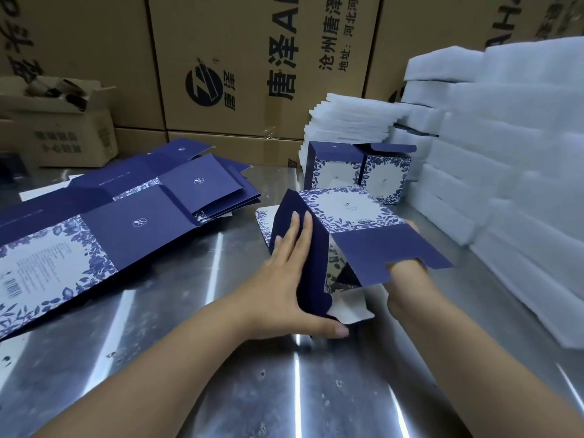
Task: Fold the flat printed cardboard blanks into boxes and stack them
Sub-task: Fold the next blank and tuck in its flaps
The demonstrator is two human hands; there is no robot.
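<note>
Half-folded navy cardboard box (344, 216) with the white leaf-printed face: where is it?

Right of centre on the shiny steel table (221, 390). One navy flap sticks out toward the camera, and a white inner flap shows at its near end.

And the hands?

The left hand (294, 279) lies spread flat on the box's dark side panel, fingers straight, thumb along the lower near edge. The right hand (407, 279) is at the box's right side, mostly hidden under the flap. Its fingertips show at the far corner, but I cannot tell how it grips.

What crowds the table?

On the left is a loose fan of flat navy printed blanks (126, 216), overlapping and running out of view at the left edge. Just behind the held box, two folded navy-and-white boxes (335, 172) stand side by side. On the right, tall stacks of white foam pads (505, 169) wall off that side, close to the right hand.

And the room?

Big brown shipping cartons (252, 58) with black print stand along the back. A small open brown carton (63, 128) sits at back left.

Where does steel show?

Across the near half of the table, under both forearms, and in a strip between the blanks and the held box.
</note>
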